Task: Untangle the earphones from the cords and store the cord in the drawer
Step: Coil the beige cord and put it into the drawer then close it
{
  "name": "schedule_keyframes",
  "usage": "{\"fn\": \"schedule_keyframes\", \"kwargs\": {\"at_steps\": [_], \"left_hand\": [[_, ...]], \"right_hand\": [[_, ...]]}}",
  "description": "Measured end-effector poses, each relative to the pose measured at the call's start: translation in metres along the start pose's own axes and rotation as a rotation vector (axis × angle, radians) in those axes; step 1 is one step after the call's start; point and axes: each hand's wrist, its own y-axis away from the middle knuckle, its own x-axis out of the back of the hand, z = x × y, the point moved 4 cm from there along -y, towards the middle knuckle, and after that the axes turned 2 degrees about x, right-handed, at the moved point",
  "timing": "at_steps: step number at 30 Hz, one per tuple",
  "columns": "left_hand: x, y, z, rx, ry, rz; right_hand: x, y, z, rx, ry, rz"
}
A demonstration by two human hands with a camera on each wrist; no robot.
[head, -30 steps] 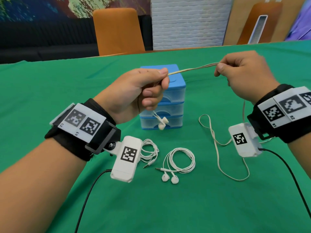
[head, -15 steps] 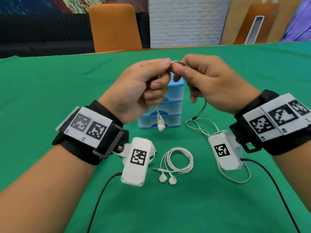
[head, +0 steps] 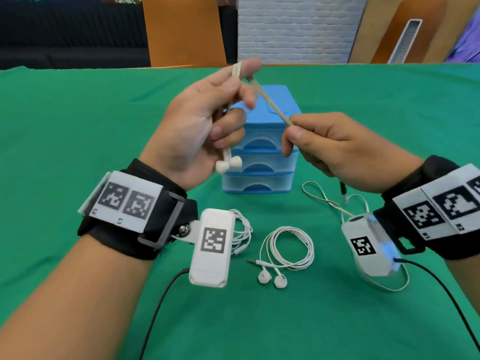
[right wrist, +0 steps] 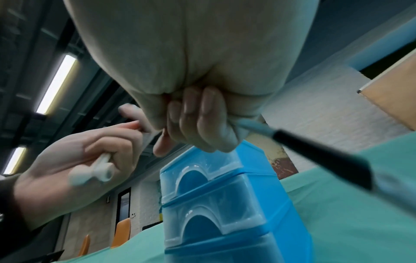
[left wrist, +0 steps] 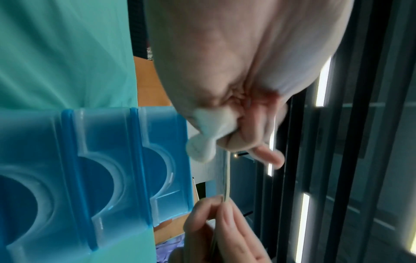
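My left hand [head: 223, 110] is raised above the blue drawer unit [head: 262, 152] and grips a pair of white earphones; the two earbuds [head: 228, 164] hang below the palm. A beige cord [head: 270, 102] runs taut from the left fingertips down to my right hand [head: 306, 141], which pinches it between thumb and forefinger. The rest of that cord [head: 327, 201] trails to the green cloth under the right wrist. In the left wrist view the earbuds [left wrist: 202, 142] sit by the curled fingers and the cord [left wrist: 227, 176] stretches to the other hand's fingers [left wrist: 216, 213].
A coiled white earphone set [head: 288, 248] lies on the green table [head: 78, 126] in front of the drawers, another [head: 241, 235] partly under the left wrist camera. All three drawers look closed. An orange chair [head: 181, 29] stands beyond the table's far edge.
The hands, close together half a second ago, have moved apart: the left rose, the right dropped to the right, drawing the cord taut between them.
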Motion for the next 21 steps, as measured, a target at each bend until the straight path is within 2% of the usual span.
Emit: {"fn": "schedule_keyframes", "kwargs": {"at_steps": [7, 11, 13, 15, 17, 21], "left_hand": [[0.000, -0.002, -0.003, -0.053, 0.069, 0.071], [0.006, -0.001, -0.007, -0.077, -0.068, 0.127], [0.006, 0.001, -0.011, -0.087, -0.202, 0.108], [0.004, 0.003, -0.014, -0.089, -0.347, 0.051], [-0.001, 0.006, -0.013, -0.082, -0.434, -0.014], [-0.008, 0.013, -0.003, -0.062, -0.475, -0.077]], "right_hand": [[-0.007, 0.001, -0.033, 0.042, 0.141, -0.116], [-0.009, 0.001, -0.054, 0.069, 0.155, -0.242], [-0.009, -0.001, -0.066, 0.102, 0.163, -0.309], [0.000, -0.007, -0.074, 0.130, 0.173, -0.281], [0.017, -0.015, -0.075, 0.154, 0.225, -0.181], [0.034, -0.022, -0.069, 0.162, 0.329, -0.009]]}}
